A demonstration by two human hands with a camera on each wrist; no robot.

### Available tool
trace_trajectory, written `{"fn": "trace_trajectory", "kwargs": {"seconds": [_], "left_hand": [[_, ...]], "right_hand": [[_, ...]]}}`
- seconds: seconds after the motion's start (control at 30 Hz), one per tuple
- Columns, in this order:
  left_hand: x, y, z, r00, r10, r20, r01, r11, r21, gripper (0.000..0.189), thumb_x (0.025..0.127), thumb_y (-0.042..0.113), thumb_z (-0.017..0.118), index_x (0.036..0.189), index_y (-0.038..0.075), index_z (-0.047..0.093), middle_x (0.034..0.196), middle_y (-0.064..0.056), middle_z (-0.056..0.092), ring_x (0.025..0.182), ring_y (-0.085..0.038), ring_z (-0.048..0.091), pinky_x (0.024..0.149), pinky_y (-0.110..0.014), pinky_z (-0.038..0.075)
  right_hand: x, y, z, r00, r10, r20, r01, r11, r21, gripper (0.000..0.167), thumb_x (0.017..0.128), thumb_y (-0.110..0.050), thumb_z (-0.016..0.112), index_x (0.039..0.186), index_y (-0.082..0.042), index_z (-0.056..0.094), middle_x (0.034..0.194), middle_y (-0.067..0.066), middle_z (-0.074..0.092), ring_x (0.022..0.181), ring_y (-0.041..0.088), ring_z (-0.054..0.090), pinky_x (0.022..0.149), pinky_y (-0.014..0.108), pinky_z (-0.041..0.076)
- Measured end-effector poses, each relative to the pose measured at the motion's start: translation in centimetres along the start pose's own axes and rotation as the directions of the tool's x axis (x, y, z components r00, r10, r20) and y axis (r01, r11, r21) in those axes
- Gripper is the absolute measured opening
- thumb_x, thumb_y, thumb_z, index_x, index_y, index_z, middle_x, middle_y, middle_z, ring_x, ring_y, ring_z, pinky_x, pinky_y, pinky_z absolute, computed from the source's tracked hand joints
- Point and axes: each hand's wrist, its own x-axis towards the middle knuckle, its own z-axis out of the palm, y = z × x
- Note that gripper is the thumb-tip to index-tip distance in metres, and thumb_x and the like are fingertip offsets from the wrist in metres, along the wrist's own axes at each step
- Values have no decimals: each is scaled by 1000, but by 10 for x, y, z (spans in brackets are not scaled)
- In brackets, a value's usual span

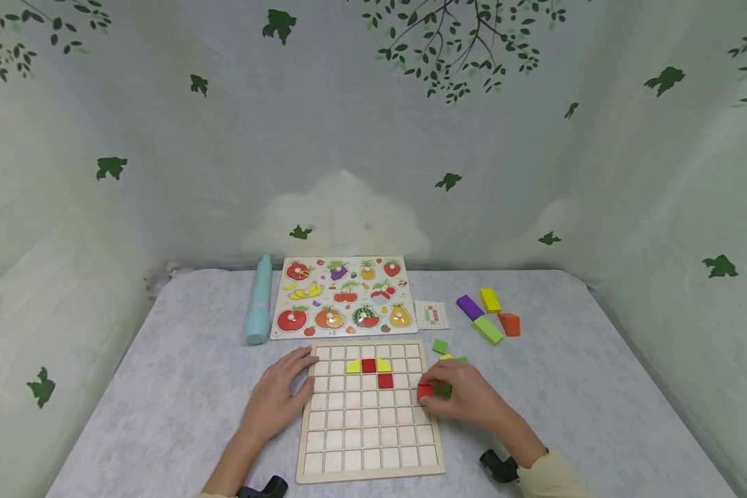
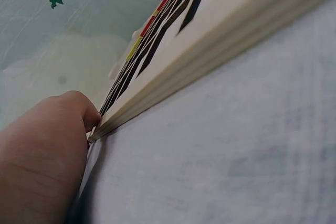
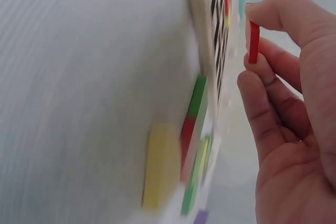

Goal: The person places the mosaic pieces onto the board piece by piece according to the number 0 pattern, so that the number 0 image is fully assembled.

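A wooden grid board [image 1: 362, 438] lies flat on the table, with two yellow quarter-round tiles [image 1: 353, 366] and two red square tiles [image 1: 369, 366] in its upper cells. My left hand [image 1: 276, 394] rests at the board's left edge, fingertips and thumb touching the frame. In the left wrist view, the thumb [image 2: 52, 150] meets the frame's side. Over the right edge of the board, my right hand [image 1: 467, 393] pinches a red square tile [image 3: 254, 43] between thumb and fingertips. Beneath that hand a green tile [image 1: 442, 390] shows partly; other tiles are hidden by it.
Behind the board lie a fruit puzzle [image 1: 342, 297], a small pattern card [image 1: 431, 315] and a teal cylinder-shaped case [image 1: 259, 301]. At the back right are purple [image 1: 469, 307], yellow [image 1: 490, 300], green [image 1: 487, 330] and orange [image 1: 509, 324] blocks. A small green tile [image 1: 440, 346] sits by the board's upper right.
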Motion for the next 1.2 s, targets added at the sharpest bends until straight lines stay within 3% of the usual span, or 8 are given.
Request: {"fn": "trace_trajectory", "kwargs": {"seconds": [0.3,0.63,0.87,1.2], "left_hand": [[0,-2,1,1000,-18,19,18,1000,-8,34,100,20,66,133,14,68,152,-6,56,143,-29,49,116,-56,40],[-2,-4,1,1000,-4,1,4,1000,-11,32,101,14,62,132,14,69,151,-6,57,142,-28,51,115,-54,42],[0,-3,0,1000,0,-8,0,1000,0,31,101,11,59,130,14,70,151,-6,57,141,-28,51,114,-54,43],[0,-2,0,1000,-11,-6,11,1000,8,31,100,12,61,129,15,70,150,-6,58,141,-27,52,114,-53,42]], "right_hand": [[19,-24,18,998,-66,15,66,998,7,18,87,-29,82,103,-20,78,102,-13,71,96,6,60,82,25,58],[30,-31,32,989,-123,79,122,992,15,18,91,-30,78,108,-23,79,105,-14,71,100,4,61,89,25,57],[32,-34,32,985,-113,132,114,993,-4,26,92,-34,79,114,-22,80,107,-12,70,96,2,58,84,20,55],[29,-33,31,976,-187,108,189,982,-14,28,90,-30,79,115,-17,81,96,-13,65,83,-3,51,70,13,47]]}}
